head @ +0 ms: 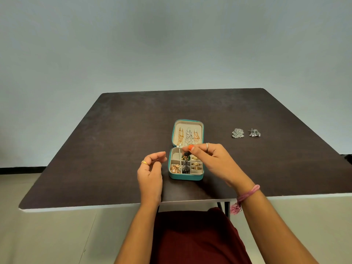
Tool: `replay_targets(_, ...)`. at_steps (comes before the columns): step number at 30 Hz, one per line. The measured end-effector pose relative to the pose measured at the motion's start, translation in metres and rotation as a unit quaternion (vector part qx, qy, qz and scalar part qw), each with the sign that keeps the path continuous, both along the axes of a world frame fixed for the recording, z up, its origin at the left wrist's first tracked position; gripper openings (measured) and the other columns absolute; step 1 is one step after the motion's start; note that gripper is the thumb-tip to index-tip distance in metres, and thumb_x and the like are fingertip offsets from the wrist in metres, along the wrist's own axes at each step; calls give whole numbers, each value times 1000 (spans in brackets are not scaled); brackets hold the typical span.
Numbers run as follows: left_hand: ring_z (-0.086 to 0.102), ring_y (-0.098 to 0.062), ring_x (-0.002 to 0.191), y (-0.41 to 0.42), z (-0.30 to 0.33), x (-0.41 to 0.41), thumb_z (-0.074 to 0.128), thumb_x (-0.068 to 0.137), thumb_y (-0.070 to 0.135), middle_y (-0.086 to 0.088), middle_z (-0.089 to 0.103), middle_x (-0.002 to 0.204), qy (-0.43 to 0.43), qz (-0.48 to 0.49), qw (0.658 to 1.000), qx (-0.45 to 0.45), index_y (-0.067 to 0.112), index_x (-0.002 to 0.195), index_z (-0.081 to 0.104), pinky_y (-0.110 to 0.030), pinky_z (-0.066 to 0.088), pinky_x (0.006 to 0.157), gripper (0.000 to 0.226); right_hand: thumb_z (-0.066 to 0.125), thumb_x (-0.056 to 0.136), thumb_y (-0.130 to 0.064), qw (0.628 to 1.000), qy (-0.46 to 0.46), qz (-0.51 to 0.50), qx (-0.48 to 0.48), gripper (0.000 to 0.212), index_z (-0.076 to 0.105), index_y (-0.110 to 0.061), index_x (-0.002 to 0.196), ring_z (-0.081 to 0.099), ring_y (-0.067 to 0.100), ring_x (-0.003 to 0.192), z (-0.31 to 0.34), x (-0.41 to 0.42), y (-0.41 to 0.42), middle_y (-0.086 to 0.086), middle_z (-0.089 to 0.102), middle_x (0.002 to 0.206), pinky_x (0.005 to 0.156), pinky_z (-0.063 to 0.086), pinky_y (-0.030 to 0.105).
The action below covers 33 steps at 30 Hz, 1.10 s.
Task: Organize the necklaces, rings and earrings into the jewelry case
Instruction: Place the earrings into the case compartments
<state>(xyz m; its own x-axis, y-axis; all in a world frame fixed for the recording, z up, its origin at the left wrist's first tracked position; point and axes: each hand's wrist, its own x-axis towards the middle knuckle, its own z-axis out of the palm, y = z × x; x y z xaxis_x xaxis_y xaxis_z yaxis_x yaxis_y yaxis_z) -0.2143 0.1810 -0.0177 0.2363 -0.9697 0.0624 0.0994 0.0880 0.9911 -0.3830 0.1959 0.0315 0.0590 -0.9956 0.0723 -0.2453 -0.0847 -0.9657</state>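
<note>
The right hand (211,159) pinches a dark, multicoloured beaded earring (186,155) between thumb and fingertips, dangling it over the upper middle compartment of the small teal zip-round jewellery case (185,177), which lies open on the dark brown table (114,149). The left hand (150,172) hovers just beside the case's left wall, fingers loosely curled and holding nothing. Chain necklaces (188,137) hang in the cream-lined lid, gold rings (196,163) fill the right-hand slots, and two silver cluster earrings (245,133) lie well apart to the right on the table.
</note>
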Motion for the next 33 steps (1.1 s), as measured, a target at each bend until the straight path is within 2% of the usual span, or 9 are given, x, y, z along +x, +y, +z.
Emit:
replay_targets(4,67,-7,90,1,1,0,42,88,-8,6,70,91,3,0,1000,-3,20,89,68,-21,51,77,39,57,84,-47,1000,26,4,16,33,74,-23,99,62,0,106,-5,0,-1,-10,70,109,92,52,28)
replay_targets(7,66,-7,90,1,0,0,42,89,-8,6,70,91,2,-1,1000,-2,20,89,68,-23,51,78,39,54,91,-46,995,94,-4,38,33,75,-21,98,66,6,95,-9,-1,-3,-6,73,99,84,52,32)
replay_targets(10,67,-9,91,-1,-1,1,42,89,-8,6,71,91,1,-2,1000,-2,19,90,69,-25,52,81,38,49,93,-48,989,139,6,54,36,74,-23,97,65,3,82,-10,-1,-5,-11,72,90,71,51,24)
replay_targets(13,67,-9,90,0,0,0,42,89,-8,7,70,90,2,-3,1000,1,19,90,69,-23,51,80,37,41,92,-58,979,193,8,59,43,73,-30,97,63,6,96,-14,-1,-9,-11,72,98,95,45,39)
replay_targets(17,66,-7,90,1,2,0,42,89,-7,6,70,92,-1,-6,1000,4,20,90,68,-20,50,77,38,34,93,-61,973,218,7,69,46,71,-34,103,58,8,107,-15,1,-12,-7,70,109,104,36,44)
replay_targets(24,66,-4,89,1,3,0,42,90,-6,10,70,89,1,-1,1000,16,21,90,68,-22,51,79,38,35,93,-59,986,162,-3,46,35,67,-47,85,58,7,110,-14,-3,-15,-13,69,109,104,39,46)
replay_targets(28,65,-3,90,-2,6,-1,42,91,-5,9,69,95,6,-1,1000,22,21,92,68,-24,51,83,37,38,95,-55,991,133,-23,22,34,70,-43,91,56,2,113,-14,-14,-16,-23,65,108,104,41,43)
replay_targets(31,64,-3,92,-2,11,-6,43,91,-4,7,68,96,-4,-18,1000,20,20,95,67,-15,51,70,35,41,97,-45,993,113,-40,8,32,70,-33,101,57,2,111,-16,-27,-15,-13,67,111,103,43,38)
replay_targets(33,65,0,86,-2,14,-13,43,92,-5,5,67,95,-6,-30,1000,4,17,96,68,-15,52,64,34,45,97,-41,993,106,-54,-6,25,69,-35,100,62,8,105,-18,-38,-13,-8,70,107,99,46,40)
